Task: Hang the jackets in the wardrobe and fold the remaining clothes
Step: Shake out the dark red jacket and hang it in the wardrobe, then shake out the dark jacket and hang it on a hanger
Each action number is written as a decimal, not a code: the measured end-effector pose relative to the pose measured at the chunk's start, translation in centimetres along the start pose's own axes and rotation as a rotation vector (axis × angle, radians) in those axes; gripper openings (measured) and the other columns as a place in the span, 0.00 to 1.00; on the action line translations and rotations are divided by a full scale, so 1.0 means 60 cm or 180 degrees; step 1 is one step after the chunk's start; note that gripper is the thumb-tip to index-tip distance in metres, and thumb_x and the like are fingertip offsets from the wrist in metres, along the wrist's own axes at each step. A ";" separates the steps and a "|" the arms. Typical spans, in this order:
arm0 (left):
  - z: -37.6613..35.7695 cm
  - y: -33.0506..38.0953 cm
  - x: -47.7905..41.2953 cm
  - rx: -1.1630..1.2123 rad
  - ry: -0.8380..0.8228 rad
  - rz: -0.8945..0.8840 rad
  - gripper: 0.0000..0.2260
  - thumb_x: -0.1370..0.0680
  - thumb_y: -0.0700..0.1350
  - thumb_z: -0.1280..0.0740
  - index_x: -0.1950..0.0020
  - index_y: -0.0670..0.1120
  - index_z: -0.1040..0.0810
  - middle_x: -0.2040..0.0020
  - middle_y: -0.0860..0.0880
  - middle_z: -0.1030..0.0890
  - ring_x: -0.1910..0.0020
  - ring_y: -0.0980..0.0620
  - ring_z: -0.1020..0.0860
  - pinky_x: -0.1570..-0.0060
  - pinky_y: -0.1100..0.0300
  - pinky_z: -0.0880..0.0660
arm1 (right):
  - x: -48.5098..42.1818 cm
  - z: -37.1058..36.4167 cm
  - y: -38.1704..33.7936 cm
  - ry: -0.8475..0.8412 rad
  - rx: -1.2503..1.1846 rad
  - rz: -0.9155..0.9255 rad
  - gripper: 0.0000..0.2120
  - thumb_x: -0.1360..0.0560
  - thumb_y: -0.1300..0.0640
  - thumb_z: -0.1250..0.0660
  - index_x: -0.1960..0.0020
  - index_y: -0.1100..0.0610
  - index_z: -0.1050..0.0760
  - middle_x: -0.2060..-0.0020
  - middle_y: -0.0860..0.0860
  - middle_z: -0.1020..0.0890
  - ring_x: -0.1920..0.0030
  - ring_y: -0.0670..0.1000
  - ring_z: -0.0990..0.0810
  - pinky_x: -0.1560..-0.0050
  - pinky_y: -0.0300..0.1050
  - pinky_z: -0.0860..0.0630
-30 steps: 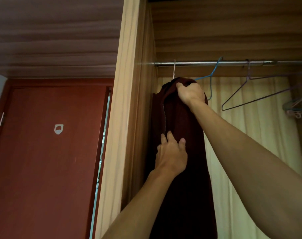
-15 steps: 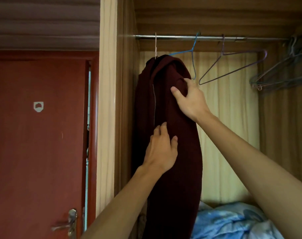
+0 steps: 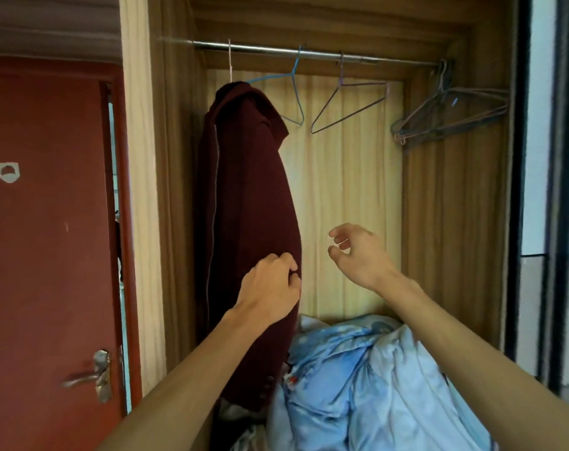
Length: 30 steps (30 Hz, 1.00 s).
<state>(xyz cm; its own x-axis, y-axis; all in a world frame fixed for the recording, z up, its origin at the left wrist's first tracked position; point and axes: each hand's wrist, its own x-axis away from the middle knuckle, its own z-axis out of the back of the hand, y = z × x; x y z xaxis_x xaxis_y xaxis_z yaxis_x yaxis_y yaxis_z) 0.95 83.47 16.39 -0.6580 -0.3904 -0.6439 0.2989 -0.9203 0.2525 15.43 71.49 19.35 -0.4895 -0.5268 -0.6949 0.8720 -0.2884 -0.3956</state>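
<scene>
A dark maroon zip jacket hangs on a pale hanger hook from the metal rod at the left end of the wardrobe. My left hand is in front of the jacket's lower right edge, its fingers loosely curled, and I see no fabric pinched in it. To the jacket's right, my right hand hovers in the air in front of the wardrobe's back panel, loosely curled and holding nothing.
An empty blue hanger, a purple hanger and a bunch of several hangers hang on the rod. Crumpled light-blue bedding fills the wardrobe floor. A red door with a handle stands left.
My right hand has let go of the jacket's shoulder and dropped away to the right. My left hand has slid down the jacket and curled. The view has tilted down.
</scene>
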 end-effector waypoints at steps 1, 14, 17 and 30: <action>-0.007 0.011 0.015 -0.0008 -0.0106 0.0017 0.11 0.20 0.48 0.38 0.39 0.49 0.22 0.43 0.48 0.20 0.46 0.47 0.20 0.46 0.49 0.23 | 0.027 0.011 0.011 -0.0081 0.0041 -0.0083 0.15 0.23 0.56 0.33 0.36 0.56 0.25 0.45 0.51 0.20 0.48 0.49 0.21 0.49 0.38 0.30; -0.045 0.161 0.144 0.0258 -0.1190 -0.0192 0.13 0.21 0.49 0.38 0.37 0.51 0.22 0.38 0.44 0.19 0.40 0.41 0.22 0.42 0.51 0.24 | 0.300 0.182 0.067 -0.0331 0.0536 -0.0903 0.15 0.22 0.57 0.32 0.37 0.59 0.23 0.43 0.55 0.18 0.42 0.56 0.21 0.41 0.45 0.27; -0.045 0.175 0.156 0.0343 -0.1260 -0.0316 0.13 0.21 0.48 0.38 0.37 0.51 0.22 0.37 0.44 0.20 0.39 0.42 0.22 0.44 0.54 0.25 | 0.340 0.206 0.053 -0.0326 0.0754 -0.1056 0.14 0.22 0.54 0.32 0.38 0.58 0.23 0.44 0.53 0.18 0.43 0.56 0.21 0.42 0.46 0.26; -0.076 0.177 0.233 0.1052 -0.1808 -0.1309 0.11 0.24 0.50 0.35 0.43 0.52 0.20 0.45 0.46 0.16 0.44 0.44 0.20 0.44 0.52 0.23 | 0.529 0.227 -0.087 0.0053 0.1421 -0.2101 0.17 0.21 0.57 0.34 0.33 0.59 0.26 0.38 0.55 0.20 0.40 0.53 0.22 0.39 0.45 0.25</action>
<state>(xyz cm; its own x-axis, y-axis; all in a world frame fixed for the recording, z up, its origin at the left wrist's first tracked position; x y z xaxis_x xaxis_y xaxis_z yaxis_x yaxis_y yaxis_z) -1.90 68.39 6.77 -0.9516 0.1128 -0.2860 -0.2092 -0.9193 0.3332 -4.57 45.40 7.54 -0.9031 -0.1244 -0.4111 0.3209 -0.8317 -0.4532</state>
